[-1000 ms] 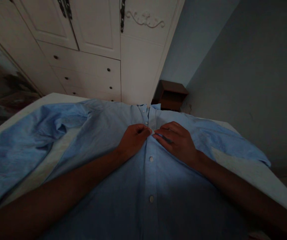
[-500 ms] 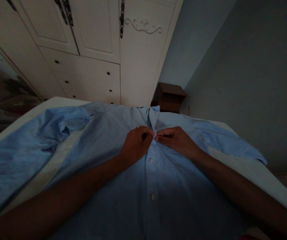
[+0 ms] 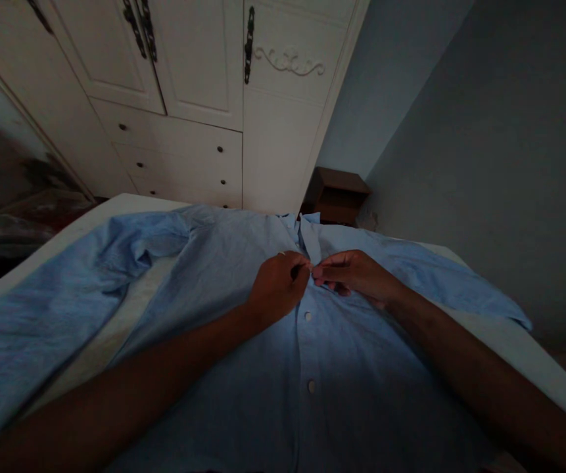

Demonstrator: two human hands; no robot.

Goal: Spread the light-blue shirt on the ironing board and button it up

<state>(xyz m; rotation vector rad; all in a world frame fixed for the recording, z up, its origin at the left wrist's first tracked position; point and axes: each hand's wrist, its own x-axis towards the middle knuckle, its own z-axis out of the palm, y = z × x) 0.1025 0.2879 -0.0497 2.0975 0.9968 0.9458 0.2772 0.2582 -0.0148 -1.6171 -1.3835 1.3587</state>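
Observation:
A light blue button-up shirt (image 3: pixel 223 263) lies spread front-up on a white bed (image 3: pixel 509 328), collar towards the far edge. My left hand (image 3: pixel 277 289) pinches the left edge of the shirt's front opening just below the collar. My right hand (image 3: pixel 356 276) pinches the opposite edge, and its fingertips meet those of the left hand over a button spot. Two white buttons (image 3: pixel 307 316) below the hands sit fastened along the placket. The left sleeve is bunched in folds at the left.
A cream wardrobe (image 3: pixel 188 98) with dark handles and small drawers stands beyond the bed. A brown wooden bedside cabinet (image 3: pixel 336 194) sits in the corner by the grey wall. Dark clutter lies on the far left.
Both hands have stayed at the same spot near the collar, with fingers working together at the placket. The right hand's fingers have drawn in from flat to a pinch. The view has shifted slightly.

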